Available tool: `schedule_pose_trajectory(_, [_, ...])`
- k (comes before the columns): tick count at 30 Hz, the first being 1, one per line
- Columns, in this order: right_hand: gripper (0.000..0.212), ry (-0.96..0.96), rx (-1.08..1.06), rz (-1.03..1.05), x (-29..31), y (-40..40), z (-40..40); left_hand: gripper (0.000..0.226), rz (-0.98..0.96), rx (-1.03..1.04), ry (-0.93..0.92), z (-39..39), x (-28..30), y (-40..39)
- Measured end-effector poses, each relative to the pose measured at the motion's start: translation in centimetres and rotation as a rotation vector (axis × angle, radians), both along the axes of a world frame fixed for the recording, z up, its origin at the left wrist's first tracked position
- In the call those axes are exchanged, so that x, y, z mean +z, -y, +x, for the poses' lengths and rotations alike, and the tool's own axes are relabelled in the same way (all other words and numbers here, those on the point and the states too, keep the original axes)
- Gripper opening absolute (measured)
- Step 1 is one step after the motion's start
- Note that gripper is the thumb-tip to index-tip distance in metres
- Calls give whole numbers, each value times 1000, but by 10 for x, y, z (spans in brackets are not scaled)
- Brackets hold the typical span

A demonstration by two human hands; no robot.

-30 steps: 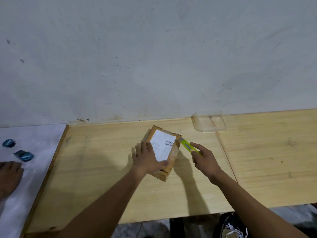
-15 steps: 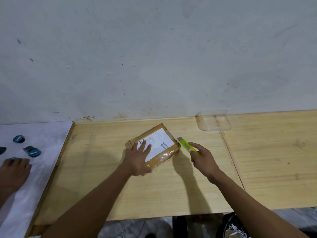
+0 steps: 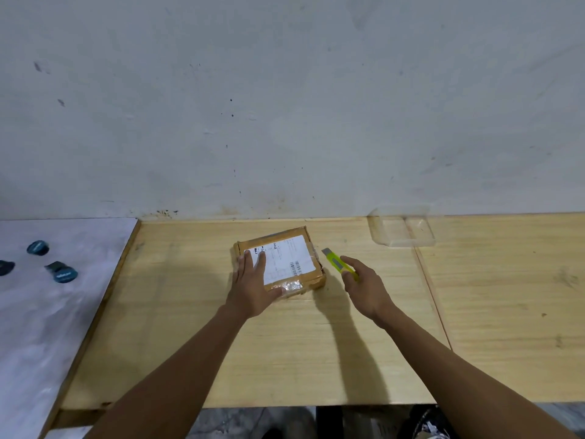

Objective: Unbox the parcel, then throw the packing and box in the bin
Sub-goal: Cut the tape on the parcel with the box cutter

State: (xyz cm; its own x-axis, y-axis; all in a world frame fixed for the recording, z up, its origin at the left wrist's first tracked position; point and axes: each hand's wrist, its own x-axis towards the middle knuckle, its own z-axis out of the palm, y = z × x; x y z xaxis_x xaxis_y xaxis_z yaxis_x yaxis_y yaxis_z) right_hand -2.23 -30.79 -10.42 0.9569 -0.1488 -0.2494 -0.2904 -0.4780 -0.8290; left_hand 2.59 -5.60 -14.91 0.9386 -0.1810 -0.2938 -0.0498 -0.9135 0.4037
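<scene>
A small brown cardboard parcel (image 3: 285,245) with a white shipping label and clear tape lies flat on the wooden table (image 3: 196,337), near the wall. My left hand (image 3: 254,285) rests flat on the parcel's left half, fingers spread and thumb along its near edge. My right hand (image 3: 367,288) is just right of the parcel and holds a yellow-green box cutter (image 3: 336,263). The cutter's grey tip points up-left toward the parcel's right side, a short gap away from it.
A clear plastic tray (image 3: 402,228) sits at the back of the table by the wall. To the left is a white surface (image 3: 34,327) with three dark blue round objects (image 3: 61,274). Dark items lie on the floor under the table's front edge (image 3: 427,421).
The parcel went from tilted up on edge to lying flat, rotated so its label faces up squarely. My left hand now presses on it. Another person's hand at far left is out of view.
</scene>
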Motion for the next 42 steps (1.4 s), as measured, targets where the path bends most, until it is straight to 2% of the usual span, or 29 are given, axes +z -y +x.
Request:
schedule_pose_trajectory(8, [43, -1, 140, -152, 5, -12, 42, 105, -39, 30, 60, 1, -11, 0])
schedule_pose_trajectory(18, [43, -6, 165, -159, 2, -13, 48, 103, -55, 59, 39, -1, -8, 2])
schedule_pose_trajectory(28, [43, -50, 222, -259, 5, -18, 40, 102, -40, 43, 28, -2, -8, 1])
schedule_pose_trajectory(42, [44, -82, 211, -327, 8, -20, -12, 104, 70, -97, -55, 2, 3, 1])
